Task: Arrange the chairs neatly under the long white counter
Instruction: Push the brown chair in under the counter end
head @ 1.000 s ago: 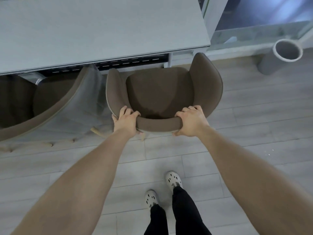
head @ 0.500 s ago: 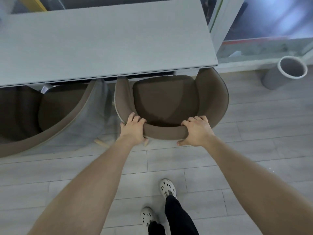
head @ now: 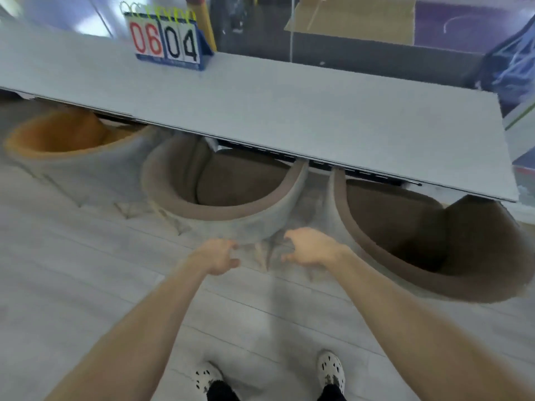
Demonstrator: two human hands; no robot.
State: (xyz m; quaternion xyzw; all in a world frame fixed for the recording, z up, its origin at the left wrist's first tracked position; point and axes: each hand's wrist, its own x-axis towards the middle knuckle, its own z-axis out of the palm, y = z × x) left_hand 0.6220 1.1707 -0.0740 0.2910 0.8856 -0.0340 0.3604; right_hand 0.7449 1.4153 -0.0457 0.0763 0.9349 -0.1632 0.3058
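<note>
The long white counter (head: 260, 111) runs from upper left to right. Three tub chairs stand along its near edge: an orange-seated chair (head: 69, 140) at the left, a brown middle chair (head: 231, 198), and a brown chair (head: 419, 241) at the right with its front under the counter end. My left hand (head: 218, 256) and my right hand (head: 309, 247) hover with loosely curled fingers just in front of the middle chair's grey backrest, holding nothing. The picture is blurred by motion.
A flip scoreboard (head: 168, 41) reading 06 04 stands on the counter's far side. A glass wall rises behind the counter. My two white spotted shoes (head: 330, 369) stand on the grey plank floor (head: 86, 285), which lies open behind the chairs.
Both hands let go of the right brown chair's backrest, which now sits further under the counter. My view swung left, and my hands moved in front of the middle chair.
</note>
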